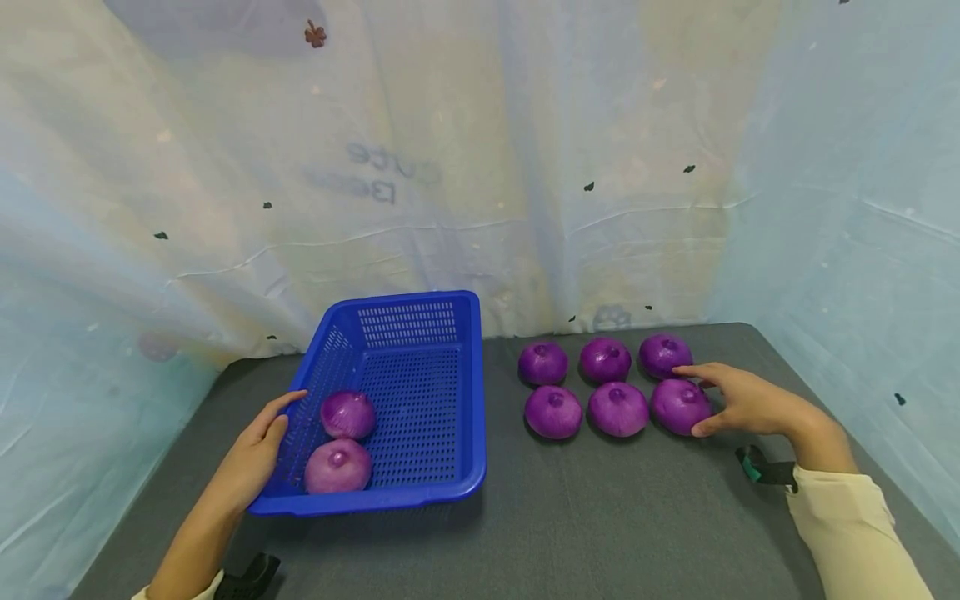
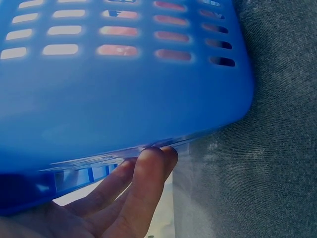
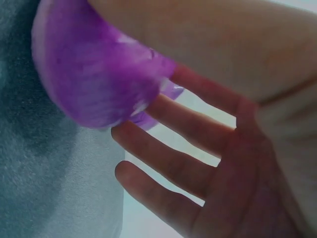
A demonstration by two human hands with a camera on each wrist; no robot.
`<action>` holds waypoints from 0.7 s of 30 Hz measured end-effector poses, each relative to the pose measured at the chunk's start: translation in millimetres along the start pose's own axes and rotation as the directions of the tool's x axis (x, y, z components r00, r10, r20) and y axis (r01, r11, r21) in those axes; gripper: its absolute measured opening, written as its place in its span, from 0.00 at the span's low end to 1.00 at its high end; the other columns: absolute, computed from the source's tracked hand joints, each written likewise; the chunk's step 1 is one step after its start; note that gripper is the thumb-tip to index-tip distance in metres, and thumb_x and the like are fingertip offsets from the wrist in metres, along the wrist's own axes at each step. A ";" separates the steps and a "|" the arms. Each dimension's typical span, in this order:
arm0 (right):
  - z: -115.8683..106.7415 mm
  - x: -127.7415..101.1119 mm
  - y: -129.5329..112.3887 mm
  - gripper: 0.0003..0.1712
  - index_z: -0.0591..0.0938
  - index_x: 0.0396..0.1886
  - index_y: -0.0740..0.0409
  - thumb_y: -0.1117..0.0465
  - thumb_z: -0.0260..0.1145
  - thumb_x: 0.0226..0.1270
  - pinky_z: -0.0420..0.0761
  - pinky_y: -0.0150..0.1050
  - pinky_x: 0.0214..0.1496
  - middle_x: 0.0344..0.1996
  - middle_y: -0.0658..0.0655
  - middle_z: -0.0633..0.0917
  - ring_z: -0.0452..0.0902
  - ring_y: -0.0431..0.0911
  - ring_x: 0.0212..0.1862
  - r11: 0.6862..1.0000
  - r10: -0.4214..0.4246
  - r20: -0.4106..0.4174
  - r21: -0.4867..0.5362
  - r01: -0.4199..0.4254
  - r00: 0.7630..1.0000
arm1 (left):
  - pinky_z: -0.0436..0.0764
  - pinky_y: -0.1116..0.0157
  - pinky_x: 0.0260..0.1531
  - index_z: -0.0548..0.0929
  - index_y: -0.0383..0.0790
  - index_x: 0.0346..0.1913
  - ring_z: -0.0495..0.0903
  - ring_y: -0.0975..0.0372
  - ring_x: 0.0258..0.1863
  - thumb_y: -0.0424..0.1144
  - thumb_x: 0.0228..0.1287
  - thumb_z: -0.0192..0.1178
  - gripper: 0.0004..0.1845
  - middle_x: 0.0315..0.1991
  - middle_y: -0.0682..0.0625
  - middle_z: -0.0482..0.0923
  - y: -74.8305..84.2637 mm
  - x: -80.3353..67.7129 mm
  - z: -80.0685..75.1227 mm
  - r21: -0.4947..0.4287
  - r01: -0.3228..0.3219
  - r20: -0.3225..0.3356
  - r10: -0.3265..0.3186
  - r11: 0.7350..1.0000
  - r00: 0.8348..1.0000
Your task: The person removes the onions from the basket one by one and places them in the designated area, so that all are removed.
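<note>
A blue plastic basket (image 1: 420,496) stands on the left of the table with two purple onions inside, one onion (image 1: 348,414) behind a paler onion (image 1: 338,467). My left hand (image 1: 251,454) grips the basket's left rim; in the left wrist view its fingers (image 2: 148,173) reach under the rim. On the right, more purple onions sit in two rows. My right hand (image 1: 750,404) is spread around the right side of the nearest right-hand onion (image 1: 678,407), thumb on the near side. In the right wrist view the fingers (image 3: 163,153) are extended and apart beside this onion (image 3: 89,64).
The back row holds three onions, including one onion (image 1: 664,356) just behind the right fingertips; beside the touched onion sits a middle onion (image 1: 618,409) and a left one (image 1: 553,412). A pale printed curtain (image 1: 465,192) hangs behind the grey table (image 1: 570,525) and along its sides.
</note>
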State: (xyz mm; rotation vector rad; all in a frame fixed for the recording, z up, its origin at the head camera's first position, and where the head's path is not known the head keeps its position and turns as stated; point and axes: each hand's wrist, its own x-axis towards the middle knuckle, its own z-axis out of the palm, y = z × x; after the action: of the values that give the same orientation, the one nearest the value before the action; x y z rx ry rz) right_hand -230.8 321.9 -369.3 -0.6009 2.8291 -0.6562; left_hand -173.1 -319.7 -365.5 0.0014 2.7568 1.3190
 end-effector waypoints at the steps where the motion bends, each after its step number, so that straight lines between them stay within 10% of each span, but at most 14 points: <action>1: 0.6 0.5 -0.1 0.53 0.69 0.71 0.63 0.46 0.80 0.48 0.76 0.66 0.55 0.64 0.75 0.74 0.74 0.68 0.60 1.000 -0.003 0.000 0.003 0.003 1.000 | 0.72 0.36 0.57 0.53 0.48 0.79 0.64 0.32 0.68 0.47 0.83 0.26 0.27 0.76 0.30 0.53 0.1 -0.1 -0.1 0.003 0.001 -0.002 -0.001 1.000 1.000; 21: -7.2 -3.4 -4.6 0.52 0.67 0.71 0.64 0.47 0.79 0.51 0.78 0.64 0.53 0.66 0.75 0.71 0.75 0.69 0.59 0.999 0.041 -0.009 -0.001 -0.041 0.999 | 0.74 0.38 0.55 0.54 0.45 0.78 0.66 0.32 0.66 0.46 0.83 0.28 0.27 0.74 0.29 0.56 -1.1 0.1 -1.0 0.013 -0.040 -0.014 0.040 0.999 0.999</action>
State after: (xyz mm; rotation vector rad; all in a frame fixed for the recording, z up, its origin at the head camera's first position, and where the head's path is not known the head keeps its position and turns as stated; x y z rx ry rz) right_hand -228.0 322.4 -360.6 -0.5397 2.8424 -0.6523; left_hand -173.2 -321.1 -365.7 0.0484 2.7914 1.3156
